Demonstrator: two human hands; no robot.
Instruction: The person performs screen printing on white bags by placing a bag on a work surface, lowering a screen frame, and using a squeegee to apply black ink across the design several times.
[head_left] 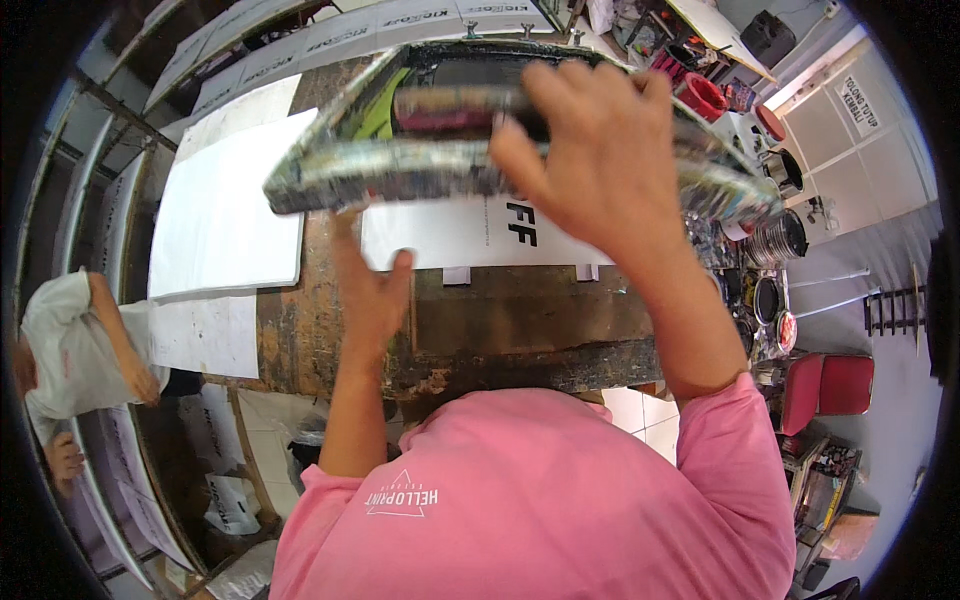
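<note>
A paint-stained screen-printing frame is raised at its near edge over the worktable, blurred by motion. My right hand reaches over this near edge with curled fingers, closed on a wooden-handled squeegee inside the frame. Part of the squeegee is hidden behind the hand. Below the near edge is my left hand, thumb spread from the fingers; its fingertips reach up to the frame's underside and are partly hidden. Under the frame lies a white sheet with bold black print.
A stack of white sheets lies on the worktable to the left. Shelving racks hold printed sheets. A co-worker stands at far left. Ink cans line the right side, near a red chair.
</note>
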